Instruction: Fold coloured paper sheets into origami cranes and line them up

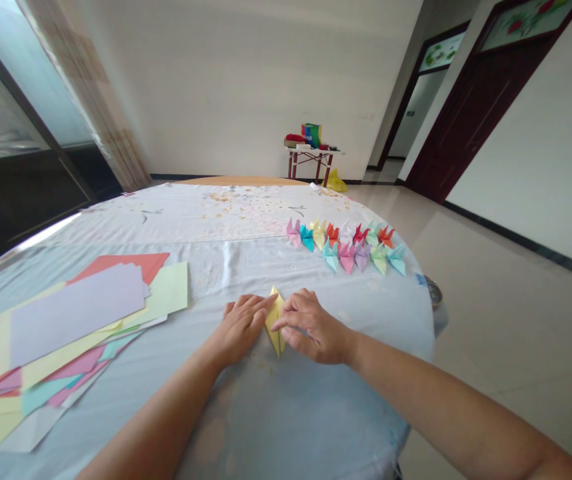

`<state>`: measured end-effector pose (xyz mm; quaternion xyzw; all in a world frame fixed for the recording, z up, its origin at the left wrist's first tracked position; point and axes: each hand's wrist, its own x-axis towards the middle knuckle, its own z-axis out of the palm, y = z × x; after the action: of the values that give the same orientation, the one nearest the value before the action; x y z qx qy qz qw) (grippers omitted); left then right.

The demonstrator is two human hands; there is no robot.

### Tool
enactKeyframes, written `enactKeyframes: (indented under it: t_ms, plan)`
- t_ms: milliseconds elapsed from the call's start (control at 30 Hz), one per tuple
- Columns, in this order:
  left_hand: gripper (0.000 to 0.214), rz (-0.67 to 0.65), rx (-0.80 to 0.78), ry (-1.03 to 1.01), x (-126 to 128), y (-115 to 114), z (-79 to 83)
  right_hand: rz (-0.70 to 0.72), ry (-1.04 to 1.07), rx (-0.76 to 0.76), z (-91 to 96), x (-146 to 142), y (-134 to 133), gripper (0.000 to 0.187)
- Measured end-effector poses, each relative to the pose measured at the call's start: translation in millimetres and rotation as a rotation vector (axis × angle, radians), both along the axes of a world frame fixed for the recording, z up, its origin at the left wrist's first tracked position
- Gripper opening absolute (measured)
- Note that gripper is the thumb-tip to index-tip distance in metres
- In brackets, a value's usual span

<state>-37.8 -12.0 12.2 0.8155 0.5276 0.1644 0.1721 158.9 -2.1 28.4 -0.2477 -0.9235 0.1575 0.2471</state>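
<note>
A yellow folded paper [275, 327], shaped like a long narrow diamond with a crease down its middle, lies on the cloth-covered table before me. My left hand [244, 325] holds its left side down, the fingertips near the upper part and the thumb by the edge. On the right side, my right hand [311, 327] has its fingers curled, with the fingertips touching the paper near the centre. Both hands cover part of its edges. Beyond them, folded paper cranes [347, 256] in several colours stand in two rows.
Loose coloured sheets [79, 313] are piled at the left of the table. The pale patterned tablecloth [246, 427] reaches the round table's edge on the right. Against the far wall is a small side table [311, 152] with bags and other items; a yellow bag [336, 181] sits beside it.
</note>
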Motion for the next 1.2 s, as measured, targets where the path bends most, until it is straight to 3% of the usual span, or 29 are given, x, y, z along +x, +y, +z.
enactKeyframes:
  t_ms: [300, 633, 767, 933, 1067, 1200]
  plan:
    - [0.043, -0.006, 0.082, 0.025, -3.0, 3.0, -13.2, 0.047, -0.304, 0.151, -17.8, -1.8, 5.3, 0.028]
    - [0.042, -0.01, 0.126, 0.085, 0.0, 1.4, -10.3, 0.127, -0.274, 0.107, -12.6, 8.9, -13.2, 0.03]
    - [0.04, -0.026, 0.142, 0.115, 3.6, -4.1, -6.0, 0.199, -0.159, 0.016, -2.4, 11.6, -12.3, 0.018]
    - [0.042, -0.022, 0.197, 0.2, 8.2, -8.3, -5.9, -0.151, -0.012, 0.008, -7.2, 0.5, 34.6, 0.023]
    - [0.044, -0.006, 0.226, 0.25, 9.4, -9.8, -6.2, -0.196, -0.126, 0.031, -28.4, -10.4, 65.4, 0.022]
    - [0.041, 0.022, 0.233, 0.29, 11.7, -15.6, -4.9, -0.204, -0.141, 0.018, -39.5, -11.9, 67.2, 0.025]
